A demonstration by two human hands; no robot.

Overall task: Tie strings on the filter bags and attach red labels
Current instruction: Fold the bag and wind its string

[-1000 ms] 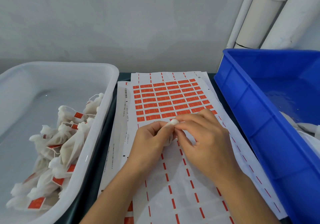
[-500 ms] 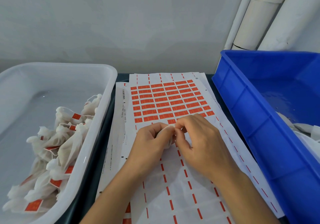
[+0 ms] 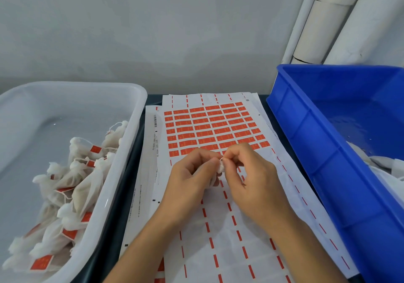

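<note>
A small white filter bag point(image 3: 220, 167) is bunched between both hands above the label sheet point(image 3: 209, 127), which carries rows of red labels at its far half. My left hand point(image 3: 192, 180) grips the bag, most of it hidden in the curled fingers. My right hand point(image 3: 251, 173) pinches at the bag's top with thumb and forefinger, where a thin string barely shows. Whether a red label is between the fingers I cannot tell.
A white tub point(image 3: 122, 173) on the left holds several finished bags point(image 3: 72, 186) with red labels. A blue bin point(image 3: 323, 151) on the right holds white bags point(image 3: 380, 164) in its near corner. White tubes point(image 3: 328, 20) lean in the back right corner.
Both hands have stayed together over the sheet, working the bag's top; the right fingers have shifted from covering the bag to pinching at its tip. The view has tilted slightly.
</note>
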